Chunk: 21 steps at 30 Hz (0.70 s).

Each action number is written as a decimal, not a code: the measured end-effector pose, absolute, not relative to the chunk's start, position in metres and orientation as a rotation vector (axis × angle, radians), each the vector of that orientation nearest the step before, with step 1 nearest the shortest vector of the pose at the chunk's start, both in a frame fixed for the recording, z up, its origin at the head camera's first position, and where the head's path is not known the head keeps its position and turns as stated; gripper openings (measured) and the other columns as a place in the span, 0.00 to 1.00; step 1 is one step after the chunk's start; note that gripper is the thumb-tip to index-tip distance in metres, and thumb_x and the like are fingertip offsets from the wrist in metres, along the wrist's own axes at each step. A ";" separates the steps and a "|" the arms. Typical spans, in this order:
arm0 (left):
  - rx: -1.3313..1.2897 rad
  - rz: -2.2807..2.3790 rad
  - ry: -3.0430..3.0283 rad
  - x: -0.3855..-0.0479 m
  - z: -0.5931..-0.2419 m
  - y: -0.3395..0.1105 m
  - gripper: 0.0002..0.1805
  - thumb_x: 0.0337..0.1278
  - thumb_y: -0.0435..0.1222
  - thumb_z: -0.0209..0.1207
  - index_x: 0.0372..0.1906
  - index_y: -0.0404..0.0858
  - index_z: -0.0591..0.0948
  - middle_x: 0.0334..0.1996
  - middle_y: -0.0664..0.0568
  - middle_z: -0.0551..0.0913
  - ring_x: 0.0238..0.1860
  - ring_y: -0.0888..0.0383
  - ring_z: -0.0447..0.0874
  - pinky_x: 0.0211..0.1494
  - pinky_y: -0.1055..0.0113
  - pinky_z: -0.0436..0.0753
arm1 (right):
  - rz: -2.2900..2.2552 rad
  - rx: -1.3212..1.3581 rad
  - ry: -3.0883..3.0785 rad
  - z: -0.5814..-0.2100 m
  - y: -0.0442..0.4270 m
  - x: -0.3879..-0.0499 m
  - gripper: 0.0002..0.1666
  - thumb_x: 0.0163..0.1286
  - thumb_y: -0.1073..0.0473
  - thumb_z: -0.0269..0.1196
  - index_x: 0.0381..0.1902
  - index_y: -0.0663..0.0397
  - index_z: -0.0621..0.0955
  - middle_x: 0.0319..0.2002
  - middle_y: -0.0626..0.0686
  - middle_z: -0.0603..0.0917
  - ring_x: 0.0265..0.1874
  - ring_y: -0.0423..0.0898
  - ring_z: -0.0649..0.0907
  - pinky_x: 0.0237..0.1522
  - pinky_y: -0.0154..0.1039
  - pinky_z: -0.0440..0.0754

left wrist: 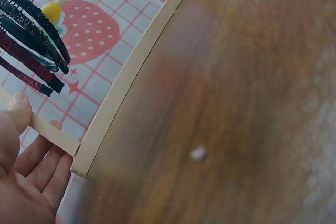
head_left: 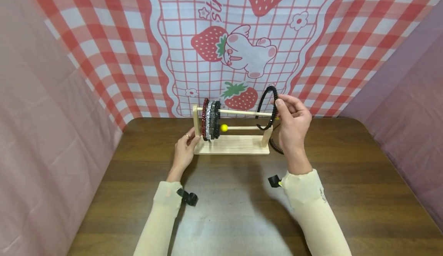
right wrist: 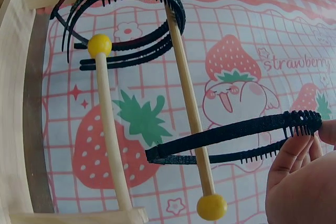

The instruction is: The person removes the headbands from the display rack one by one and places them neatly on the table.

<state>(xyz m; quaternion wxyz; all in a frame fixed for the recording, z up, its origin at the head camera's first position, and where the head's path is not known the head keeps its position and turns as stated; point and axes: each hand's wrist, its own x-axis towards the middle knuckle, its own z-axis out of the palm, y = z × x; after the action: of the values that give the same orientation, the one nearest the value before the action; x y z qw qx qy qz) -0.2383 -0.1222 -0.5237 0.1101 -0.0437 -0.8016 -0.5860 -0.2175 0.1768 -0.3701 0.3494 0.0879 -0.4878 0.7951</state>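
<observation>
A wooden rack (head_left: pixel 242 144) with two dowels stands on the table. Around its upper dowel (right wrist: pixel 184 77), at the left end, hang several headbands (head_left: pixel 212 120), red, silver and black. My right hand (head_left: pixel 294 121) pinches a black toothed headband (right wrist: pixel 226 132) between thumb and fingers; its open loop surrounds the upper dowel near the yellow ball (right wrist: pixel 211 207) at that dowel's end. With my left hand (head_left: pixel 185 150) I grip the rack's left upright (left wrist: pixel 55 134), thumb on one side and fingers on the other. The lower dowel (right wrist: pixel 110 129) carries no headband.
Another black headband (head_left: pixel 275 146) lies on the table (head_left: pixel 221 209) just right of the rack, partly hidden by my right hand. Behind the rack hangs a strawberry-patterned cloth (head_left: pixel 242 48). Pink curtains (head_left: pixel 41 94) flank the table.
</observation>
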 end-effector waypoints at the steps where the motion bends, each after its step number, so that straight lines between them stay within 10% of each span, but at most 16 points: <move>1: -0.130 -1.726 -2.352 -0.239 -0.524 -0.122 0.27 0.81 0.38 0.65 0.77 0.34 0.80 0.64 0.35 0.88 0.63 0.37 0.89 0.72 0.44 0.84 | 2.053 0.226 -1.269 -0.370 0.178 -0.218 0.08 0.71 0.77 0.68 0.39 0.65 0.92 0.28 0.51 0.92 0.22 0.36 0.82 0.26 0.26 0.79; 21: -0.130 -1.715 -2.359 -0.242 -0.524 -0.121 0.27 0.82 0.38 0.64 0.77 0.32 0.79 0.64 0.33 0.87 0.64 0.37 0.89 0.72 0.45 0.84 | 2.008 0.234 -1.257 -0.367 0.199 -0.222 0.06 0.72 0.76 0.69 0.42 0.72 0.91 0.28 0.50 0.91 0.21 0.36 0.81 0.26 0.26 0.80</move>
<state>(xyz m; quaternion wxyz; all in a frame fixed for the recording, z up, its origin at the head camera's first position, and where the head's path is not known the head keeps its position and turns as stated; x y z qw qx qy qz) -0.2419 -0.1209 -0.5243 0.1109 -0.0443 -0.8030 -0.5840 -0.2219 0.1994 -0.3666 0.3715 0.0914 -0.4902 0.7832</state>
